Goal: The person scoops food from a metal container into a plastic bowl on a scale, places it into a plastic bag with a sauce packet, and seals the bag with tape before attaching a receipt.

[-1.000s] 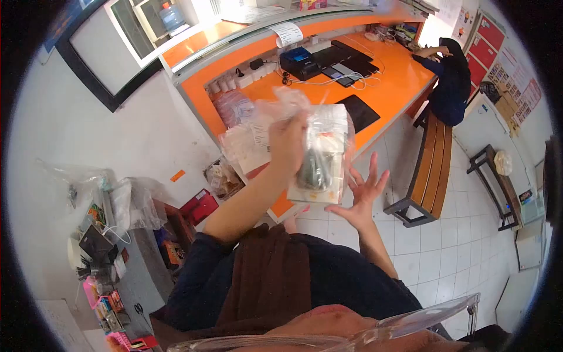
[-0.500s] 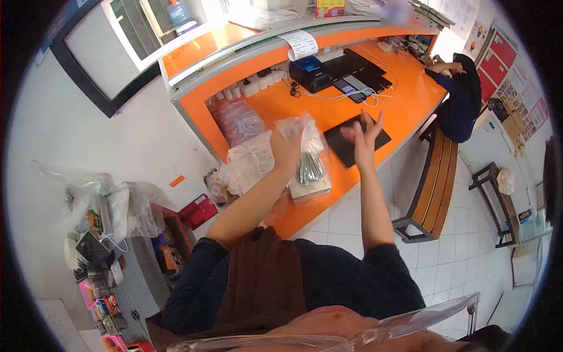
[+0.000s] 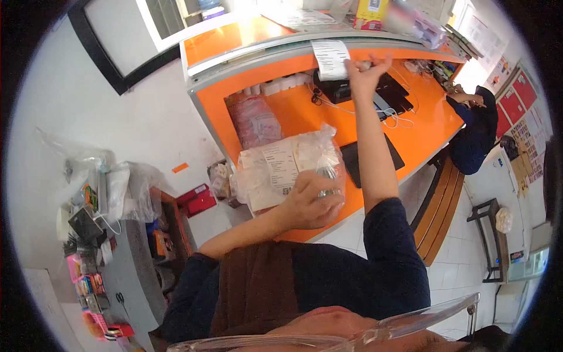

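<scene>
On the orange counter lies a clear plastic bag (image 3: pixel 321 151) with pale boxes or packs inside. A printed slip (image 3: pixel 280 167) lies against its left part. My left hand (image 3: pixel 312 199) is closed on the near right side of the bag, fingers curled around a shiny bundle showing through the plastic. My right hand (image 3: pixel 368 77) reaches to the back of the counter, fingers apart. Its thumb is right at the edge of a long printed receipt (image 3: pixel 330 60), which curls up from the black receipt printer (image 3: pixel 333 89). The hand and forearm partly cover the devices behind.
A dark flat tablet (image 3: pixel 352 161) lies right of the bag, partly under my right forearm. Cables and a phone-like device (image 3: pixel 384 111) lie beyond it. Pink plastic packs (image 3: pixel 255 123) sit at the left. Another person (image 3: pixel 475 129) sits on a wooden bench (image 3: pixel 443 208) at the right.
My right hand has moved up and away from above the tablet to the receipt. My left hand has come nearer, from the bag's top to its front; the bag now lies flatter over the bundle.
</scene>
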A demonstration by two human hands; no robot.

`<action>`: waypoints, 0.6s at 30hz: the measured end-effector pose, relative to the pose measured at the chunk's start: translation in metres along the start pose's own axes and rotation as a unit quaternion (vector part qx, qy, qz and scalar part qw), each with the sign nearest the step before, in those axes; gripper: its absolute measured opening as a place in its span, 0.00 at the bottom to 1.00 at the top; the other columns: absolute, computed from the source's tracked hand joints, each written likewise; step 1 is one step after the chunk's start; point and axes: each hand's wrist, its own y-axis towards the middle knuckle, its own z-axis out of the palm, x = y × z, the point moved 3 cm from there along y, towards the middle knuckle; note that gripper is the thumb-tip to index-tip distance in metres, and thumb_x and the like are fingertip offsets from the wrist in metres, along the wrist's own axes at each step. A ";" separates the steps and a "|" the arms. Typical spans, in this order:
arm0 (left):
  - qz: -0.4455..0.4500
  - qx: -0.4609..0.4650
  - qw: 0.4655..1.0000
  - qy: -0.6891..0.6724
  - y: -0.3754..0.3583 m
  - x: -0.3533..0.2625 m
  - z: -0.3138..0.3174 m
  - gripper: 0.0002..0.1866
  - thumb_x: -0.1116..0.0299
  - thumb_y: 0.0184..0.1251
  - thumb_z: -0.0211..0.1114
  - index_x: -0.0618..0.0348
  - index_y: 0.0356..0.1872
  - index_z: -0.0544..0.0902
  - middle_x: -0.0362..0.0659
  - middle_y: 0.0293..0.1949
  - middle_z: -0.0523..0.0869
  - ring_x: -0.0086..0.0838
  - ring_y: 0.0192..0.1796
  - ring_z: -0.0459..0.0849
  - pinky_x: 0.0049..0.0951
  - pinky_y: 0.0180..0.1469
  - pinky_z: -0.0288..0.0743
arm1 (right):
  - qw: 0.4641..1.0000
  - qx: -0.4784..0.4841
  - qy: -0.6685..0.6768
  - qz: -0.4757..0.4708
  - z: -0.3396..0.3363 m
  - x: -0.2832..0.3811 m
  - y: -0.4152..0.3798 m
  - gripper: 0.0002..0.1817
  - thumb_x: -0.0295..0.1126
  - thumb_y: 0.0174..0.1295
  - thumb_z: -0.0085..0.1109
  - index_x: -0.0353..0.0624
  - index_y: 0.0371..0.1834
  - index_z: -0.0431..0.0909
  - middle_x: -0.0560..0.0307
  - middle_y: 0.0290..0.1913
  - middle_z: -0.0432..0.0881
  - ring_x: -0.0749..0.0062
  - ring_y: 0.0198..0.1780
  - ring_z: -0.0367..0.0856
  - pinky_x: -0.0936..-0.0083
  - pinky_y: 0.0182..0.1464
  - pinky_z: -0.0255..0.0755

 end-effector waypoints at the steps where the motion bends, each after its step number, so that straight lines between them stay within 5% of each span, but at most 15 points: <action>1: -0.049 -0.007 0.999 -0.018 0.006 0.002 -0.004 0.18 0.73 0.48 0.63 0.57 0.44 0.73 0.47 0.44 0.74 0.38 0.48 0.71 0.38 0.50 0.63 | 0.999 -0.006 0.029 -0.018 -0.005 0.007 -0.006 0.56 0.17 0.43 0.66 0.47 0.68 0.31 0.45 0.57 0.58 0.66 0.41 0.75 0.73 0.45 0.73; 5: -0.292 -0.145 0.913 -0.244 0.008 0.024 -0.001 0.17 0.70 0.56 0.62 0.59 0.48 0.73 0.43 0.45 0.76 0.32 0.49 0.73 0.33 0.54 0.65 | 0.992 0.031 0.122 0.005 -0.043 0.086 -0.080 0.55 0.12 0.47 0.59 0.61 0.69 0.30 0.38 0.65 0.55 0.70 0.41 0.76 0.74 0.44 0.75; 7: -0.471 -0.122 0.748 -0.452 0.001 0.029 0.005 0.18 0.70 0.61 0.60 0.61 0.51 0.72 0.43 0.46 0.77 0.28 0.49 0.75 0.30 0.53 0.68 | 0.991 0.070 0.113 0.003 -0.062 0.108 -0.128 0.58 0.11 0.46 0.59 0.63 0.70 0.27 0.37 0.66 0.53 0.70 0.39 0.77 0.76 0.40 0.77; 9: -0.547 -0.069 0.648 -0.526 0.000 0.029 0.005 0.16 0.70 0.64 0.58 0.63 0.52 0.72 0.43 0.47 0.79 0.25 0.48 0.77 0.28 0.51 0.71 | 0.989 0.099 0.108 0.034 -0.075 0.119 -0.172 0.60 0.11 0.44 0.60 0.66 0.70 0.27 0.37 0.66 0.51 0.71 0.35 0.79 0.79 0.34 0.79; 11: -0.555 0.009 0.670 -0.493 0.003 0.025 0.006 0.13 0.71 0.64 0.58 0.64 0.49 0.75 0.43 0.45 0.80 0.24 0.47 0.79 0.26 0.48 0.74 | 0.984 0.140 0.090 0.063 -0.089 0.123 -0.201 0.59 0.13 0.46 0.61 0.63 0.70 0.27 0.36 0.66 0.53 0.68 0.40 0.79 0.75 0.41 0.76; 12: -0.494 -0.040 0.720 -0.485 0.008 0.023 0.008 0.13 0.73 0.63 0.59 0.64 0.48 0.76 0.43 0.41 0.83 0.25 0.42 0.81 0.26 0.44 0.76 | 0.989 0.119 0.066 0.060 -0.096 0.123 -0.203 0.57 0.14 0.46 0.61 0.60 0.71 0.28 0.37 0.63 0.58 0.66 0.43 0.78 0.73 0.44 0.75; 14: -0.510 -0.041 0.679 -0.526 0.013 0.014 0.010 0.13 0.73 0.63 0.59 0.63 0.48 0.76 0.43 0.41 0.82 0.25 0.43 0.81 0.27 0.44 0.76 | 0.996 0.073 0.018 0.051 -0.111 0.125 -0.202 0.54 0.15 0.48 0.61 0.53 0.71 0.31 0.37 0.58 0.68 0.62 0.49 0.76 0.70 0.51 0.71; 15: -0.519 -0.039 0.656 -0.547 0.015 0.009 0.012 0.13 0.73 0.63 0.59 0.63 0.48 0.76 0.43 0.42 0.82 0.25 0.43 0.81 0.27 0.44 0.76 | 0.996 0.063 0.006 0.067 -0.120 0.129 -0.198 0.52 0.15 0.49 0.61 0.50 0.70 0.33 0.40 0.53 0.72 0.60 0.52 0.75 0.69 0.53 0.68; 18: -0.569 0.038 0.705 -0.421 -0.007 0.013 0.029 0.15 0.72 0.64 0.58 0.66 0.50 0.74 0.46 0.43 0.82 0.26 0.43 0.81 0.26 0.44 0.76 | 0.991 0.029 0.048 0.119 -0.132 0.152 -0.177 0.42 0.16 0.50 0.61 0.38 0.67 0.47 0.50 0.33 0.83 0.55 0.58 0.71 0.66 0.59 0.62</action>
